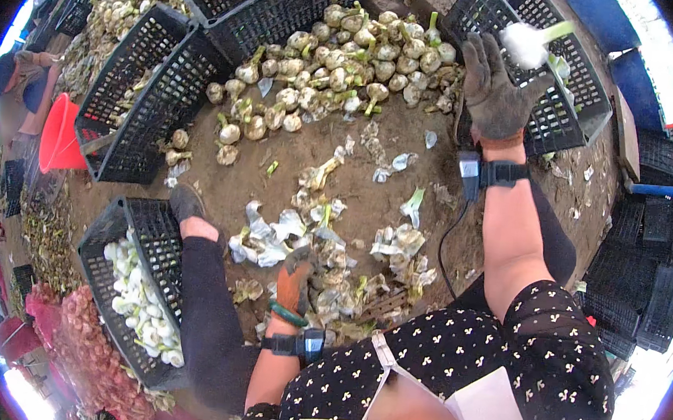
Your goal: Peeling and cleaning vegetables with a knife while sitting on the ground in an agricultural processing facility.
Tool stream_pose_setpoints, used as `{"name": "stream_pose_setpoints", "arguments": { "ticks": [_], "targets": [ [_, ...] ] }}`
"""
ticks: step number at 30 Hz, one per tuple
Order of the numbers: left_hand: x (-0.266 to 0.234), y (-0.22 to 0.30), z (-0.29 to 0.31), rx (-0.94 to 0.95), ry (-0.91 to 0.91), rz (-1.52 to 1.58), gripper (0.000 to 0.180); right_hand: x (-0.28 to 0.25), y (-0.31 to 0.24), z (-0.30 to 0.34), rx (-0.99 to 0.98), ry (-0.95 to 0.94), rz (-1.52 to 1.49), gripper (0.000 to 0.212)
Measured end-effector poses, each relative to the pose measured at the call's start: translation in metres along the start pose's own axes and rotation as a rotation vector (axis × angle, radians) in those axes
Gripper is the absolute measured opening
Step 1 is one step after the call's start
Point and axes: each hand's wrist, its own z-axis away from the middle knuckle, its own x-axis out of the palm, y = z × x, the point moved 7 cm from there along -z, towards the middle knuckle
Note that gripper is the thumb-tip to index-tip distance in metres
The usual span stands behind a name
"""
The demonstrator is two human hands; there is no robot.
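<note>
My right hand (497,90), in a dark, dirty work glove, reaches out with its fingers spread and nothing in them. Just beyond it a white garlic bulb (526,47) with a green stem is in the air, blurred, above a black plastic crate (583,95). Low among the papery garlic peelings (274,233) is my left hand (293,280), in an orange glove with dark fingers. It is seen edge-on, and its fingers are too hidden to show whether they grip anything. A heap of unpeeled garlic bulbs (366,53) lies on the dirt floor ahead.
A black crate of peeled garlic (121,215) stands left of my leg. More black crates (151,90) border the heap, with a red bucket (63,135) beyond. Red net sacks (100,349) lie lower left. At far left is another person (23,87). Crates (639,268) stack at right.
</note>
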Motion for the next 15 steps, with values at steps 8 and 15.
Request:
{"name": "stream_pose_setpoints", "arguments": {
  "ticks": [8, 15],
  "targets": [
    [-0.052, -0.061, -0.005, -0.173, -0.022, -0.103, 0.031, -0.239, -0.045, -0.131, 0.475, 0.358, 1.915, 0.061],
    [-0.002, -0.006, 0.005, -0.339, 0.133, 0.049, 0.031, -0.322, -0.041, -0.204, 0.919, -0.254, 3.017, 0.057]
  ]
}}
